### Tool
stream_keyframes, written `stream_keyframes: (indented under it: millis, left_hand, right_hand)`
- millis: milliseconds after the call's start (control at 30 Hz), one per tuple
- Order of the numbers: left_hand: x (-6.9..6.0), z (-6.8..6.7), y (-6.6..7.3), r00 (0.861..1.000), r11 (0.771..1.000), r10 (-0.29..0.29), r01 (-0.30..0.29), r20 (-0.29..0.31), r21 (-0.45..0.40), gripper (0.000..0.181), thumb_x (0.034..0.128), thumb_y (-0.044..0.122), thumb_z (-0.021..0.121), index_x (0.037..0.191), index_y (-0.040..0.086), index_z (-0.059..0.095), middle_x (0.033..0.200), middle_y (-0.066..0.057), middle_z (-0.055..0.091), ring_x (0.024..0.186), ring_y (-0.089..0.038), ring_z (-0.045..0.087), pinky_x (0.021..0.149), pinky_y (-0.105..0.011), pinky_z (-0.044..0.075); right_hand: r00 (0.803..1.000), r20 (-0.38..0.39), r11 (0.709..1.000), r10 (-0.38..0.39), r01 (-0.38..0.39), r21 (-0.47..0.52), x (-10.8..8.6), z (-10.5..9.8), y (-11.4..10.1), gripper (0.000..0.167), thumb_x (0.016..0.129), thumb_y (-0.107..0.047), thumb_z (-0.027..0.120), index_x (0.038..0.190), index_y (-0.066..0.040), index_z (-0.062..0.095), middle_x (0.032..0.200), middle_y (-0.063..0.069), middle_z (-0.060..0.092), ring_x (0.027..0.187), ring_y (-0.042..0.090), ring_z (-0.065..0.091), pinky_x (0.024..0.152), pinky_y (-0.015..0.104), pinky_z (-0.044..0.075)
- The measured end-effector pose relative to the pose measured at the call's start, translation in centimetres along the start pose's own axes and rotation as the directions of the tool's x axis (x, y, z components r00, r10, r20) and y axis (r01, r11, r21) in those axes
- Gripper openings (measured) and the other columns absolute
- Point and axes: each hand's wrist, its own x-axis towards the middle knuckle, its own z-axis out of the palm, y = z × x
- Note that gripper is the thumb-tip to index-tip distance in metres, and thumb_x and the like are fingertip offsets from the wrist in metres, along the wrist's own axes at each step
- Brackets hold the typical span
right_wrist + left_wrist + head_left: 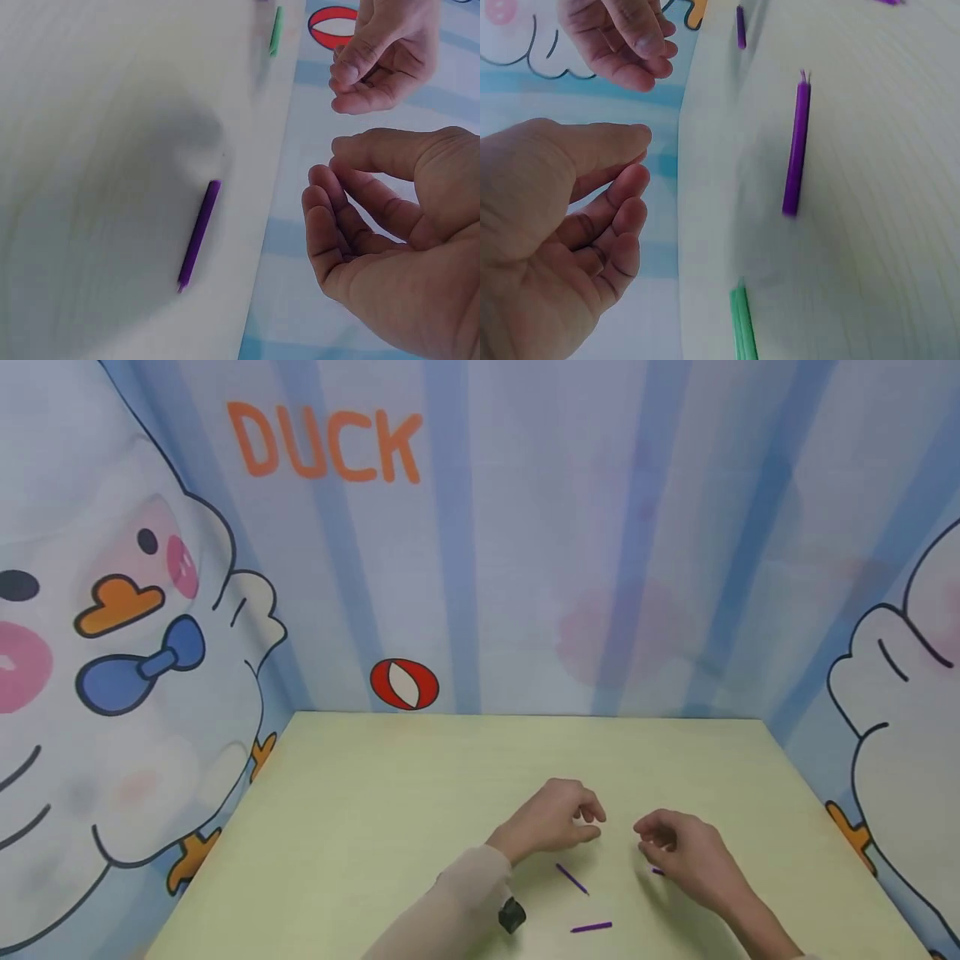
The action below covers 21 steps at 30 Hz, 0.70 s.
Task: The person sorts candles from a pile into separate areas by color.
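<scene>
My left hand (555, 817) hovers above the pale table with loosely bent fingers and nothing in them. Facing it, my right hand (693, 856) is also raised and holds nothing; a gap separates the two. Below and between them lies a thin purple candle (572, 878) with a wick at one end. A second purple candle (592, 927) rests nearer the front. Mostly hidden under the right hand is another purple candle (657, 871), whole in the right wrist view (199, 234). Green candles (742, 322), seemingly side by side, lie below the left hand, hidden in the head view.
The pale yellow table (390, 793) ends at a blue-striped backdrop (517, 527) with duck drawings on both sides. A small black object (512, 915) shows at the left wrist, beside the sleeve (457, 902).
</scene>
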Motion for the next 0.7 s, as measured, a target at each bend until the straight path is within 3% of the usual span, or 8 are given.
stream_keyframes:
  millis: [200,333,533,700]
  left_hand:
    - [-2.8,-1.2,-2.0,0.998,0.997,-0.067,0.066,-0.022,-0.049,0.016,0.0997,0.016,0.085,0.116,0.013,0.085,0.104,0.007,0.08,0.098,-0.004,0.07,0.087,-0.017,0.055]
    - [-4.1,-1.2,-2.7,0.996,0.995,-0.091,0.091,0.0,-0.045,0.021,0.0983,0.013,0.086,0.119,0.015,0.086,0.108,0.007,0.081,0.101,-0.006,0.071,0.089,-0.018,0.056]
    - [-5.5,-0.2,-3.0,0.997,0.998,-0.064,0.063,0.049,0.022,0.028,0.0924,0.012,0.091,0.12,0.016,0.087,0.106,0.009,0.078,0.096,-0.003,0.066,0.087,-0.015,0.051]
    - [-6.3,0.7,-3.0,0.995,0.995,-0.063,0.057,0.075,0.08,0.032,0.0883,0.02,0.096,0.119,0.018,0.087,0.104,0.015,0.078,0.093,0.002,0.059,0.088,-0.014,0.049]
  right_hand:
    - [0.999,0.025,0.998,-0.034,0.033,0.05,0.2,0.9,-1.9,0.022,0.097,-0.006,0.083,0.118,-0.004,0.08,0.102,-0.002,0.08,0.09,0.013,0.073,0.079,0.028,0.06]
    - [0.996,0.043,0.994,-0.073,0.069,0.084,0.0,2.1,-2.4,0.021,0.096,-0.01,0.086,0.115,-0.006,0.08,0.099,-0.005,0.079,0.087,0.01,0.072,0.078,0.027,0.06]
    - [0.984,0.131,0.992,-0.119,0.113,0.055,-0.2,4.5,-2.5,0.027,0.087,-0.019,0.096,0.106,-0.011,0.08,0.091,-0.008,0.073,0.084,0.008,0.066,0.076,0.026,0.057]
    - [0.968,0.189,0.986,-0.164,0.16,0.041,-0.3,6.0,-2.4,0.028,0.082,-0.017,0.099,0.099,-0.012,0.078,0.089,-0.007,0.07,0.082,0.007,0.061,0.074,0.025,0.054]
